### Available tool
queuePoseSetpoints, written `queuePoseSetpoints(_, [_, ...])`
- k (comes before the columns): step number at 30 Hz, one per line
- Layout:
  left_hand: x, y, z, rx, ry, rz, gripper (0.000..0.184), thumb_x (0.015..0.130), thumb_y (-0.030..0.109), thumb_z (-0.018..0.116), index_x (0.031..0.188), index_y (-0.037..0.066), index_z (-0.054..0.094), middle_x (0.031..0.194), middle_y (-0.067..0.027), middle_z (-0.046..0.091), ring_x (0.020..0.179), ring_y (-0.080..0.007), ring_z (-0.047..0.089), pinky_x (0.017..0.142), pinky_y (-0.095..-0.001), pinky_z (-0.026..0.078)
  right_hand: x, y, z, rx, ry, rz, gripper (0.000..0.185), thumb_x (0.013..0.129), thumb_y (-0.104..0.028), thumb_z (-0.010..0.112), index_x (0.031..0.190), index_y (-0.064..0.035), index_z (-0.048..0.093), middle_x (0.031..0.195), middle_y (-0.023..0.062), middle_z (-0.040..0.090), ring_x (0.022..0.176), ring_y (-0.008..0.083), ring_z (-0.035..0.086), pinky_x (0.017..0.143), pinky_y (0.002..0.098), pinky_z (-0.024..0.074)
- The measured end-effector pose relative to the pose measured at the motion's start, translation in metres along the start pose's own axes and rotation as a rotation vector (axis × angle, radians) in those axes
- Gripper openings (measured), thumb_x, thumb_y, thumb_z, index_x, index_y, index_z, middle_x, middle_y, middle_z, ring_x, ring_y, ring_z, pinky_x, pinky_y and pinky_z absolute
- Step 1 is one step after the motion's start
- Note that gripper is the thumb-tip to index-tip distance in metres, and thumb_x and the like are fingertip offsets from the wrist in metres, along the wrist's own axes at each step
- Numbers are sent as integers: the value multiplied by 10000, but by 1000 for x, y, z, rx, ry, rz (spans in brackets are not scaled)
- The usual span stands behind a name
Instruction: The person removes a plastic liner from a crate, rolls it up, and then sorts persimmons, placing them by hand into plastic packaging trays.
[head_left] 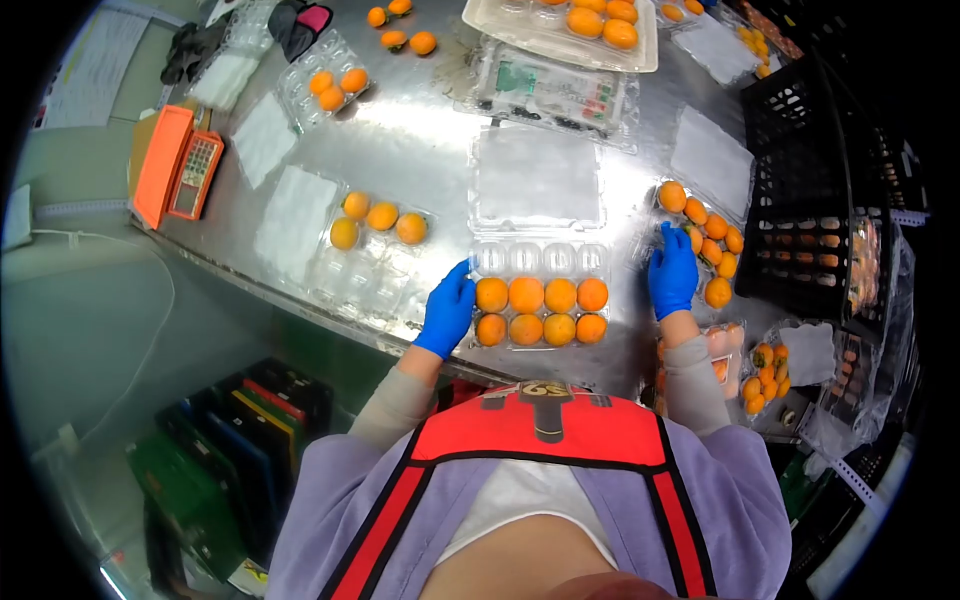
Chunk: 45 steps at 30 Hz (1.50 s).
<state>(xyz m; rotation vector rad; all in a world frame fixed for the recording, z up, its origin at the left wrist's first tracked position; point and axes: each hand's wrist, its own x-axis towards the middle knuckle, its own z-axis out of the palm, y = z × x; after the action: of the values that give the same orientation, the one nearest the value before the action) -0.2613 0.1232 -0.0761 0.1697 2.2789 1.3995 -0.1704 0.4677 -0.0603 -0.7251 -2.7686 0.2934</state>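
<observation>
In front of me lies an open clear plastic clamshell (541, 344), with orange fruits (526, 294) filling its two nearer rows. Its farthest row of cups (525, 259) is empty. The lid (537, 180) is folded back on the far side and has a white pad in it. My left hand (448, 312), in a blue glove, grips the clamshell's left edge with its fingers close together. My right hand (674, 275), also blue-gloved, has its fingers stretched out at a group of orange fruits (715, 227) on the right. Its fingertips partly hide one fruit; its palm side is hidden.
To the left, another clamshell (365, 270) holds several fruits. A tray of fruits (648, 50) sits on stacked packaging at the back. On the right stands a black crate (800, 190). An orange scale (180, 170) sits near the table's left edge. Green crates (185, 490) stand below.
</observation>
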Motion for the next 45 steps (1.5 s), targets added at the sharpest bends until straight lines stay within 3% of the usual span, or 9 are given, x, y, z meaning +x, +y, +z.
queuePoseSetpoints(11, [-6, 2, -8, 12, 0, 6, 378, 899, 120, 497, 1276, 110, 505, 737, -98, 587, 653, -166, 566, 638, -313, 468, -7, -12, 8, 34, -40, -110, 285, 768, -31, 510, 1016, -97, 636, 1019, 135, 601, 915, 338, 576, 778, 404, 484])
queuePoseSetpoints(20, [3, -12, -8, 30, -39, 49, 368, 889, 104, 506, 1255, 70, 513, 777, -99, 597, 685, -176, 572, 662, -306, 472, 33, 4, 27, 63, -12, -198, 343, 784, -33, 508, 1101, -128, 598, 1096, 117, 579, 969, 326, 557, 804, 401, 478])
queuePoseSetpoints(22, [6, -6, -10, 53, -51, 66, 368, 886, 99, 501, 1253, 83, 521, 786, -104, 602, 706, -175, 580, 684, -312, 476, 47, 7, 31, 102, -33, -181, 404, 738, 34, 526, 1091, -135, 629, 1126, 121, 576, 1004, 338, 542, 867, 387, 461])
queuePoseSetpoints(31, [15, 1, -7, 64, -62, 54, 377, 890, 113, 492, 1266, 103, 520, 932, -131, 630, 802, -171, 604, 739, -306, 483, 79, -1, 8, 39, 130, -109, 348, 809, -88, 564, 1152, -137, 589, 1181, 104, 564, 996, 313, 572, 817, 381, 491])
queuePoseSetpoints(34, [15, -1, -7, 88, -58, 39, 375, 889, 107, 493, 1263, 108, 525, 963, -139, 634, 817, -166, 602, 750, -300, 482, 87, 3, 13, 39, -76, -32, 327, 834, -156, 538, 1159, -131, 563, 1166, 94, 568, 972, 313, 576, 795, 413, 488])
queuePoseSetpoints(36, [17, -6, -6, 59, -53, 58, 373, 889, 105, 495, 1261, 103, 527, 966, -134, 635, 810, -162, 598, 747, -298, 482, 87, -2, 2, 127, 107, -121, 328, 834, -171, 545, 1158, -125, 562, 1156, 90, 576, 982, 307, 576, 799, 414, 488])
queuePoseSetpoints(39, [18, 1, -5, 4, -84, -3, 370, 900, 99, 491, 1268, 65, 514, 1055, -107, 609, 874, -141, 570, 777, -279, 472, 77, 8, 13, 94, -60, -61, 332, 829, -186, 558, 1154, -120, 567, 1162, 97, 573, 980, 310, 575, 818, 409, 484])
queuePoseSetpoints(40, [18, 4, -6, -18, -124, -92, 372, 912, 94, 486, 1278, 31, 498, 1142, -86, 583, 945, -125, 547, 810, -262, 462, 72, 8, 10, 96, -57, -61, 332, 829, -186, 558, 1154, -120, 567, 1162, 97, 573, 980, 310, 575, 818, 409, 484])
queuePoseSetpoints(45, [18, -6, 9, 11, -93, 24, 364, 909, 93, 489, 1267, 32, 506, 1112, -67, 575, 897, -112, 541, 786, -252, 464, 16, -6, -9, 280, 135, -198, 359, 807, -172, 603, 1161, -116, 583, 1134, 127, 592, 1003, 307, 574, 871, 383, 468])
